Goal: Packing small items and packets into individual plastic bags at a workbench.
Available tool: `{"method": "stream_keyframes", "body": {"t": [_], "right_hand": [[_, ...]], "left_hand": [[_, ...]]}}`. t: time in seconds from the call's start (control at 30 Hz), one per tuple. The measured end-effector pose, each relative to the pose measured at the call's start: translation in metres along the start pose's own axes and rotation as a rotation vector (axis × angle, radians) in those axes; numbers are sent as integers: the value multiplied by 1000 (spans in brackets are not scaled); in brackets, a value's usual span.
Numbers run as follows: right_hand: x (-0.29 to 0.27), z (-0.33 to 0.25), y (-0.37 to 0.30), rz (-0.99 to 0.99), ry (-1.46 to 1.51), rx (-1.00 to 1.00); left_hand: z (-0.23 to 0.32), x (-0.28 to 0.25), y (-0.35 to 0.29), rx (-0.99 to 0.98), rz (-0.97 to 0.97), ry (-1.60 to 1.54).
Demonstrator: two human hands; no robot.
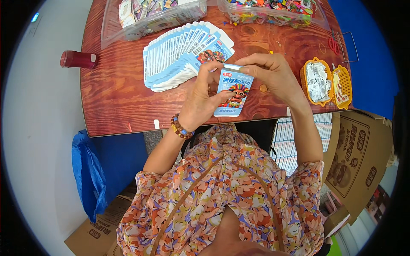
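Observation:
A small light-blue card box (pixel 237 85) with a colourful cartoon figure on its front stands tilted over the near part of the table. My left hand (pixel 198 100) grips it from the left side, thumb across the front. My right hand (pixel 275 76) is closed at the box's upper edge, its thumb and fingers pinching the top flap. What lies inside the box is hidden. Just beyond my hands, a fanned row of flat light-blue cartons (pixel 173 57) overlaps on the red-brown wooden table (pixel 124 94).
Two clear plastic bins stand at the back, one with packets (pixel 156 21), one with colourful trinkets (pixel 273 17). Yellow baskets (pixel 326 102) hold white sachets and strips at right. Red scissors (pixel 333 45) lie behind them; a dark red cup (pixel 79 59) lies at left.

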State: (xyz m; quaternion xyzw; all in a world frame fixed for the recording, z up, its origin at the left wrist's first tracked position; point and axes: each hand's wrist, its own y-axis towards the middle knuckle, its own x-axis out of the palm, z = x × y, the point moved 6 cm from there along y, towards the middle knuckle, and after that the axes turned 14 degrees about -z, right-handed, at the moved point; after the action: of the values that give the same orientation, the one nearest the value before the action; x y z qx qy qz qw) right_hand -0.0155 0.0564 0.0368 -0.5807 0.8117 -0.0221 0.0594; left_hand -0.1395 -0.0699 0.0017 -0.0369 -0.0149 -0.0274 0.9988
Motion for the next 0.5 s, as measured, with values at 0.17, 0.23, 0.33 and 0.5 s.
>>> {"method": "stream_keyframes", "body": {"t": [0.17,0.23,0.33,0.5], "right_hand": [[-2,-13,0,-16,-180,26],[-1,-13,0,-28,-222,37],[0,-17,-1,-38,-298,-9],[3,-19,-4,-95,-488,-96]], "left_hand": [[3,2,3,29,-3,-11],[3,2,3,21,-9,12],[0,0,3,-5,17,20],[1,7,6,-6,37,-13]]}}
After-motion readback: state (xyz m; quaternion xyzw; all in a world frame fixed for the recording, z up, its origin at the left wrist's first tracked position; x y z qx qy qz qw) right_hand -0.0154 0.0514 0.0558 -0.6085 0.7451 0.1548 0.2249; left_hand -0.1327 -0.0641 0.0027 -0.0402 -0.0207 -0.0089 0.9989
